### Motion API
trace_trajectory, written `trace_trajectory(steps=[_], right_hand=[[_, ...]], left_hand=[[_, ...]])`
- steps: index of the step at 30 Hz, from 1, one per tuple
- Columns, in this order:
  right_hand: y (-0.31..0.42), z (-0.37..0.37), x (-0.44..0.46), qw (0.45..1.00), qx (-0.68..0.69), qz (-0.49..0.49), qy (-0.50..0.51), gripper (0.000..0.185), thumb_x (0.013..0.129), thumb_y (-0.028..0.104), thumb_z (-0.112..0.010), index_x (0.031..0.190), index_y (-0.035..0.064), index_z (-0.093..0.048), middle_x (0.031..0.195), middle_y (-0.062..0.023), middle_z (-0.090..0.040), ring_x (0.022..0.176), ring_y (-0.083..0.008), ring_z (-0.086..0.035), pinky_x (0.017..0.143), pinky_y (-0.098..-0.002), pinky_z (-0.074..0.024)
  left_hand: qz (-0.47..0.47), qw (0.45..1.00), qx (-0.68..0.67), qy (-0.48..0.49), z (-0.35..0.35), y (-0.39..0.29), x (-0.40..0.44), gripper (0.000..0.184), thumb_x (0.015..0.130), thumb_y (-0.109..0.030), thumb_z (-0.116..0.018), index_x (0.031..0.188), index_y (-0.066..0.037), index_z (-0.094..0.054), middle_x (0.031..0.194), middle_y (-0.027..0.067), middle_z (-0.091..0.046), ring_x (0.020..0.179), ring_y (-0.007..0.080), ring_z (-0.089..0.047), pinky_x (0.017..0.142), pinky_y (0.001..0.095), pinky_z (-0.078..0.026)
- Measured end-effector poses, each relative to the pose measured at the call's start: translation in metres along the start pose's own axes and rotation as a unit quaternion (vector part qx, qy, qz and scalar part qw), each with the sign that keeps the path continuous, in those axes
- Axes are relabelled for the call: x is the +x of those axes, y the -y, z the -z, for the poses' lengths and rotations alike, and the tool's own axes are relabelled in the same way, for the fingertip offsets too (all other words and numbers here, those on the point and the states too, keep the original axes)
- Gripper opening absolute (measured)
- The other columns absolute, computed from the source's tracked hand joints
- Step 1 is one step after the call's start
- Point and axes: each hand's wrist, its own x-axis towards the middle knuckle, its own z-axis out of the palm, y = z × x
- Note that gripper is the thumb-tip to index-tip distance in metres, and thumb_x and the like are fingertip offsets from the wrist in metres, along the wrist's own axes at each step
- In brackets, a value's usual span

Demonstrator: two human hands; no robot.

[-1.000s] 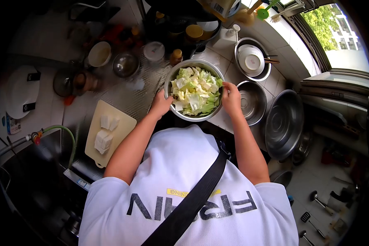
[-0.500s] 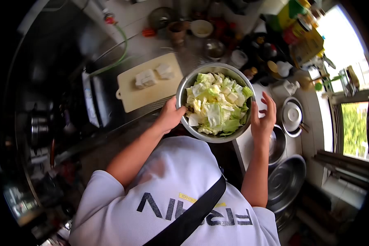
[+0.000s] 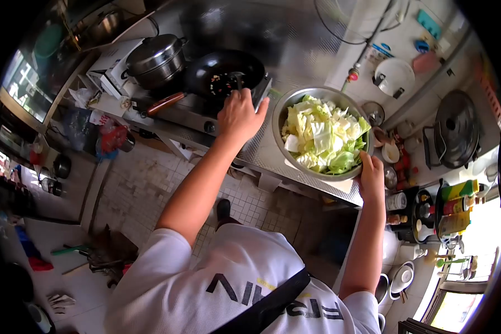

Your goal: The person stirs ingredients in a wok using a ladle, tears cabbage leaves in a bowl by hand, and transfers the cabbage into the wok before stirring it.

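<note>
My right hand (image 3: 372, 177) grips the right rim of a wide metal bowl (image 3: 280, 139), which is tilted slightly and held above the counter. Chopped cabbage (image 3: 323, 136) fills the bowl. My left hand (image 3: 240, 118) reaches over the near edge of a black wok (image 3: 250, 60) on the stove. Its fingers are curled at the handle of a dark spatula (image 3: 237, 79), whose head rests in the wok; the thumb sticks out to the side, and the handle is mostly hidden by the hand. Small red and pale bits lie in the wok.
Left of the wok stands a lidded steel pot (image 3: 157, 58). The wok's wooden handle (image 3: 166, 104) juts out toward the left front. Under the bowl, part of the cutting board (image 3: 345, 189) shows. Bottles and jars (image 3: 456, 207) crowd the right side, near the window.
My left hand has left the bowl's rim and moved to the wok. The view has turned left, toward the stove. My right hand now grips the bowl alone.
</note>
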Motion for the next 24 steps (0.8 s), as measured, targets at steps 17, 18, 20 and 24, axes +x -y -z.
trace_trajectory(steps=[17, 18, 20, 24], right_hand=[[0.046, -0.292, 0.215, 0.766, -0.518, 0.349, -0.151, 0.036, 0.094, 0.023, -0.049, 0.077, -0.0029, -0.066, 0.085, -0.0271, -0.066, 0.077, -0.0464, -0.066, 0.073, -0.0533, -0.0535], [0.048, -0.309, 0.215, 0.784, -0.481, 0.362, -0.151, 0.036, 0.094, 0.023, -0.049, 0.076, -0.0038, -0.066, 0.086, -0.0273, -0.066, 0.077, -0.047, -0.065, 0.074, -0.0537, -0.0533], [0.061, -0.342, 0.199, 0.773, -0.502, 0.344, -0.178, 0.032, 0.095, 0.023, -0.052, 0.079, -0.0016, -0.065, 0.081, -0.0261, -0.066, 0.076, -0.0464, -0.065, 0.071, -0.0525, -0.0531], [0.056, -0.363, 0.201, 0.783, -0.501, 0.342, -0.137, 0.032, 0.096, 0.022, -0.051, 0.08, -0.0035, -0.064, 0.093, -0.0245, -0.066, 0.082, -0.0466, -0.065, 0.075, -0.0534, -0.0526]], left_hand=[[-0.012, 0.983, -0.136, 0.123, 0.017, 0.201, 0.113, 0.027, 0.099, -0.018, -0.048, 0.09, 0.006, -0.058, 0.081, 0.03, -0.067, 0.08, 0.0455, -0.067, 0.071, 0.0519, -0.055], [-0.007, 0.982, -0.146, 0.118, 0.024, 0.207, 0.111, 0.028, 0.099, -0.018, -0.048, 0.09, 0.006, -0.058, 0.081, 0.0303, -0.067, 0.079, 0.0461, -0.067, 0.071, 0.0525, -0.055], [0.005, 0.98, -0.168, 0.105, 0.033, 0.221, 0.111, 0.029, 0.1, -0.02, -0.047, 0.09, 0.006, -0.058, 0.08, 0.031, -0.066, 0.079, 0.0473, -0.066, 0.071, 0.0537, -0.053], [0.036, 0.977, -0.163, 0.133, 0.057, 0.223, 0.106, 0.032, 0.102, -0.023, -0.043, 0.1, 0.004, -0.06, 0.093, 0.0285, -0.066, 0.092, 0.0483, -0.061, 0.082, 0.0541, -0.048]])
